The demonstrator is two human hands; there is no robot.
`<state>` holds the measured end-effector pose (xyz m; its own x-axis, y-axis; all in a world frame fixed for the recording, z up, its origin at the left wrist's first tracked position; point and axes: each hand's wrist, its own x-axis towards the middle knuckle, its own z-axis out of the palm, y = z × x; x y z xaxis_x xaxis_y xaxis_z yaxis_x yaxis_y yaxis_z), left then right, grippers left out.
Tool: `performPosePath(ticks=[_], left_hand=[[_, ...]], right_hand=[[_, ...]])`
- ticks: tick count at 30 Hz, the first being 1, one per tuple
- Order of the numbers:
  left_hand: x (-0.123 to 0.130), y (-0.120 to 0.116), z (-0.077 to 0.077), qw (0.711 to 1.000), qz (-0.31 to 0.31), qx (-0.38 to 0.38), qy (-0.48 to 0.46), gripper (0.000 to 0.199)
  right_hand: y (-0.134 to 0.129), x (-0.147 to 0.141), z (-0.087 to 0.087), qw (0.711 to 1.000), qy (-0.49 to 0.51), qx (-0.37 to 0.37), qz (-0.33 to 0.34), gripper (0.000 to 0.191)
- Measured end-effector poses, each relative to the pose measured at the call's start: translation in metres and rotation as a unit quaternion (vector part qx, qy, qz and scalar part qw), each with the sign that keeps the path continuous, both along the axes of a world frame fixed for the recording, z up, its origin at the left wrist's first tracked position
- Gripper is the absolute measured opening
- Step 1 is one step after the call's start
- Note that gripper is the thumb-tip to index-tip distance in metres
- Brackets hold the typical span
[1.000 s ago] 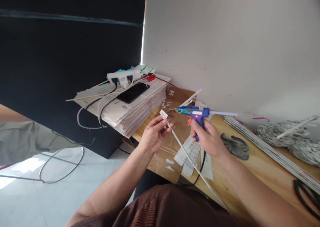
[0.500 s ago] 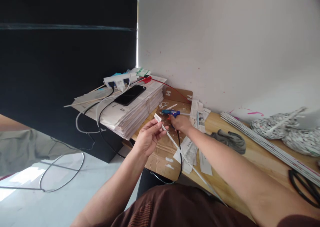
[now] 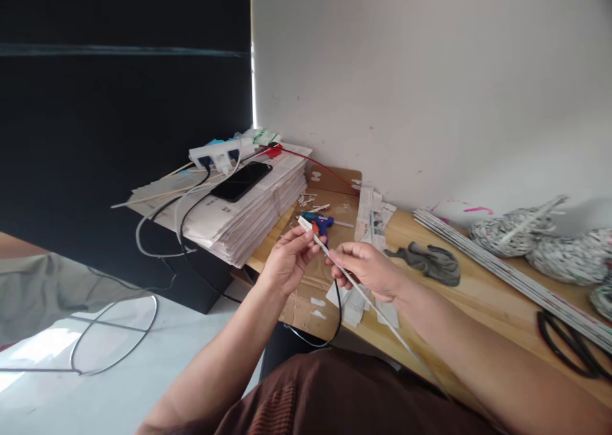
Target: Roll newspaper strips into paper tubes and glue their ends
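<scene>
A thin rolled paper stick [image 3: 394,333], pale and long, slants from my hands down towards my lap. My left hand [image 3: 291,254] pinches it near its upper end, where a flat paper tip juts out past the fingers. Just below, my right hand [image 3: 366,266] has its fingers closed on the same stick. Behind my fingertips a blue glue gun [image 3: 324,222] with an orange trigger lies on a piece of cardboard [image 3: 306,301]. Paper scraps [image 3: 352,306] lie under and beside my right hand.
A tall stack of newspaper [image 3: 248,221] holds a phone [image 3: 242,181] and a power strip [image 3: 222,153] with looping cables. To the right are a grey cloth [image 3: 433,263], a bundle of paper sticks [image 3: 502,269], black-handled scissors [image 3: 568,349] and woven paper coils [image 3: 514,232].
My right hand has let go of the glue gun, now resting on the cardboard, and has come nearer to close on the paper stick. My left hand keeps its pinch.
</scene>
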<state>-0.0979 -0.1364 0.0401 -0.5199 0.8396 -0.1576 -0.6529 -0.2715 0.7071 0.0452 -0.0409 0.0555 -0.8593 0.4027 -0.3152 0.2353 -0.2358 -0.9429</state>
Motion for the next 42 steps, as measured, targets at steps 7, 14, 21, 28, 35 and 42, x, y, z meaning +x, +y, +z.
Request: performPosePath(ticks=[7,14,21,28,35,42], left_hand=[[0.011,0.004,0.004,0.999,-0.046,0.004,-0.021,0.005],[0.017,0.007,0.000,0.998,-0.058,0.005,-0.006,0.004],[0.028,0.013,0.003,0.998,-0.065,-0.016,-0.019,0.005],[0.033,0.019,-0.004,0.998,-0.049,-0.029,0.000,0.009],[0.038,0.024,-0.007,0.999,-0.040,-0.035,0.012,0.009],[0.042,0.025,-0.003,0.995,-0.081,-0.048,-0.010,0.006]], right_hand=[[0.007,0.020,-0.007,0.981,0.029,-0.187,0.032,0.029],[-0.004,0.033,-0.006,0.996,0.039,0.074,-0.010,0.040],[0.003,0.044,-0.009,0.995,0.043,-0.082,0.040,0.038],[-0.001,0.056,-0.009,0.967,-0.013,0.256,-0.001,0.034],[-0.006,0.067,-0.005,0.846,-0.037,0.530,-0.038,0.032],[0.010,0.066,-0.012,0.998,0.014,-0.005,0.057,0.038]])
